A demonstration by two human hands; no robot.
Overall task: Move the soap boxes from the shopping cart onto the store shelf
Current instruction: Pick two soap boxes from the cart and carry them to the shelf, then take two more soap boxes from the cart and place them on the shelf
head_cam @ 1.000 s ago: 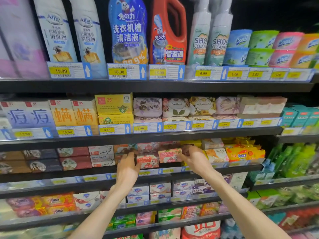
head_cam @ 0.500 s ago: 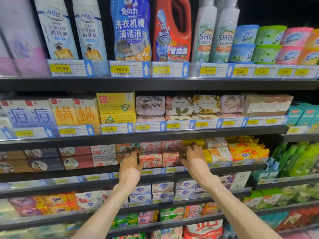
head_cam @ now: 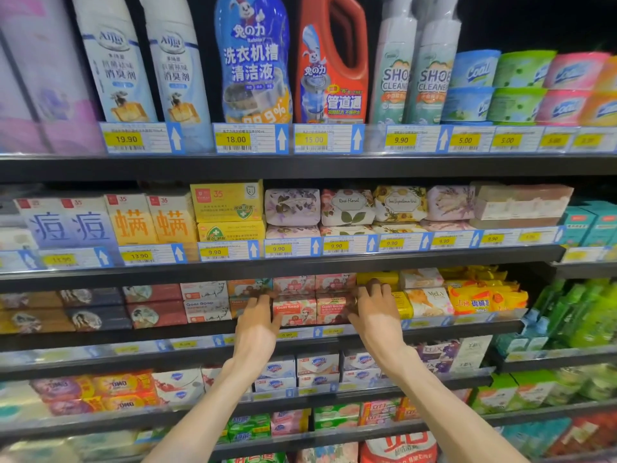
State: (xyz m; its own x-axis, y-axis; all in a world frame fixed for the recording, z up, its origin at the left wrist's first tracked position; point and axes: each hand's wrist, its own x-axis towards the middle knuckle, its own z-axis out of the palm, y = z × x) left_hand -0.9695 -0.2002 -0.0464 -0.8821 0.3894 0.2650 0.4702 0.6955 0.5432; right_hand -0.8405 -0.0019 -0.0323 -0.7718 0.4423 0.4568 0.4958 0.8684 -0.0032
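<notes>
we have both hands up at the third store shelf (head_cam: 300, 332), one on each side of the pink goat soap boxes (head_cam: 312, 307) that sit two wide and stacked in the row. the boxes lie between our hands, straight ahead of the fingers and slightly above the wrists, with their long axis running left to right along the shelf edge, so any squaring-up push goes inward from both ends or straight back into the shelf. our left hand (head_cam: 257, 320) touches the left end of the lower left box, fingers fairly straight and close together, reaching up and in over the orange-toned box beside it; we judge it is pressing rather than gripping. our right hand (head_cam: 374, 309) lies against the right end of the pink pair, its fingers spread and bent over the upper edge next to the yellow soap packs (head_cam: 379, 279); whether the fingertips curl round a box or only rest on it we cannot tell, since the box face hides them. neither hand is clearly nearer; they flank the boxes about evenly. the shopping cart is out of view. we think the boxes are already on the shelf and this is the aligning step before letting go.
</notes>
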